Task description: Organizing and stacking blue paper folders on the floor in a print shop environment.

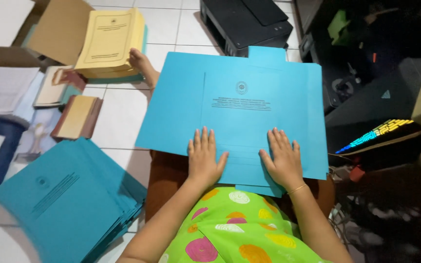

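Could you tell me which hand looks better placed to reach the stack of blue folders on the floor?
Left, probably. The left hand lies flat on the blue folder nearer the blue stack, which sits at the person's left; the right hand would have to cross over.

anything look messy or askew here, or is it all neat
Mostly neat. Both hands, left hand and right hand, lie flat on an unfolded blue folder across the lap. The blue folder stack on the floor is fanned and skewed, edges not aligned. The yellow booklet pile also sits tilted.
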